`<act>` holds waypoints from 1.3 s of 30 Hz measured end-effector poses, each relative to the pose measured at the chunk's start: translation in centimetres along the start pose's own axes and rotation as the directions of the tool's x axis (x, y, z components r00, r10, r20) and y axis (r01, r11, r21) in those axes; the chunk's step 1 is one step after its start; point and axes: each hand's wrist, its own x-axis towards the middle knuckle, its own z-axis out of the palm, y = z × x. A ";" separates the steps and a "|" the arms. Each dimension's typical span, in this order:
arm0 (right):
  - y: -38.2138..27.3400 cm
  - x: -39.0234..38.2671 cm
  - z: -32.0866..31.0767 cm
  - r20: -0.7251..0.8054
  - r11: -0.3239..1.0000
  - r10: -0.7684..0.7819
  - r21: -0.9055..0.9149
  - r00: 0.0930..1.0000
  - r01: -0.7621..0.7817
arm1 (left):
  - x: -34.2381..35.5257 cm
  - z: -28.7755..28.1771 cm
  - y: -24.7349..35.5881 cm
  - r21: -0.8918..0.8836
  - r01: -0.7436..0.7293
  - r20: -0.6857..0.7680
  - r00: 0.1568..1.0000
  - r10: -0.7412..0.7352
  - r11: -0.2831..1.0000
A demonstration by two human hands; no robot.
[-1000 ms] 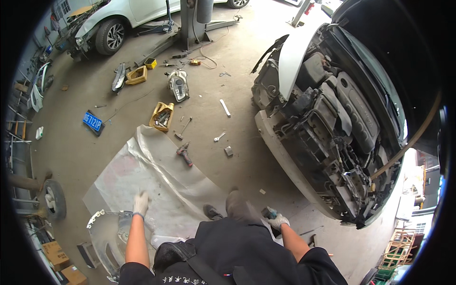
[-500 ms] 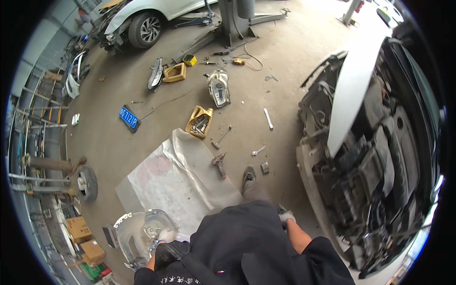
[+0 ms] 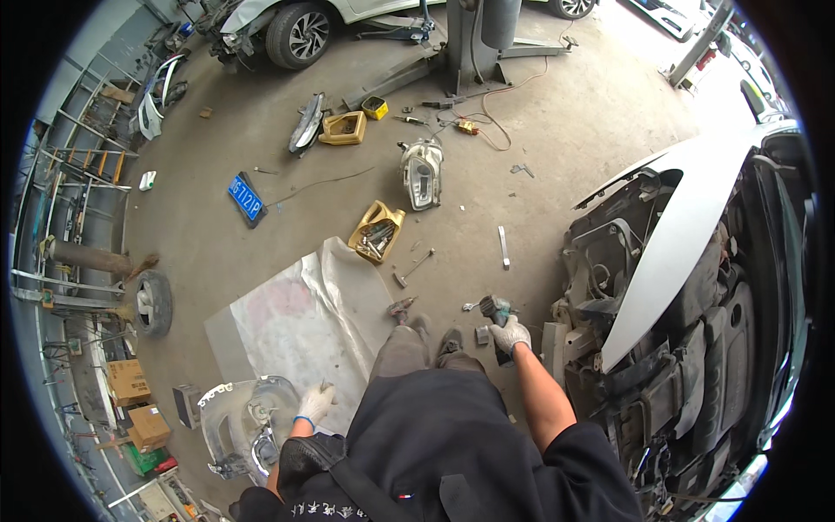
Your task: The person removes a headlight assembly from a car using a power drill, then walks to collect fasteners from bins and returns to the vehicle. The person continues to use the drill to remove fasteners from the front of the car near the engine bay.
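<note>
My right hand (image 3: 512, 333), in a white glove, is wrapped round the grip of a teal and dark power tool (image 3: 497, 310), held in front of the car on the right. My left hand (image 3: 316, 403), gloved too and with a blue band at the wrist, is closed over the plastic sheet's near edge. A small dark tip shows at its fingers; what it is I cannot make out. Beside that hand lies a clear headlight housing (image 3: 230, 431). A red and black cordless drill (image 3: 401, 311) rests on the floor by my feet.
On the right stands a car with its engine bay (image 3: 687, 348) exposed. A plastic sheet (image 3: 296, 322) covers floor ahead. Beyond are a cut-open can of tools (image 3: 377, 233), a T-handle tool (image 3: 415, 268), a wrench (image 3: 504, 248), another headlight (image 3: 423, 177), a blue licence plate (image 3: 246, 197) and a lift post (image 3: 474, 52).
My right hand has come forward from beside my thigh, and the power tool now shows fully. My left hand has moved off the headlight housing, forward and slightly right. The view has shifted.
</note>
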 end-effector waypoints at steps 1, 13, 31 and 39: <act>-0.3 -0.6 -0.1 0.019 1.000 0.025 -0.014 1.000 -0.024 | 0.7 -0.5 1.2 0.011 0.030 0.002 1.000 -0.030 0.999; 2.5 -4.4 3.1 0.316 0.895 0.445 -0.124 0.838 -0.428 | 13.1 -6.8 1.8 0.188 -0.022 0.099 0.995 0.004 0.982; -14.2 36.5 15.7 -0.005 0.983 0.183 -0.011 0.983 -0.183 | 51.1 8.1 23.7 -0.578 0.070 0.385 0.902 0.196 0.813; -13.0 58.6 26.4 -0.371 0.989 -0.028 -0.143 0.928 -0.027 | 65.8 23.4 31.4 -0.611 -0.363 0.108 0.842 0.528 0.703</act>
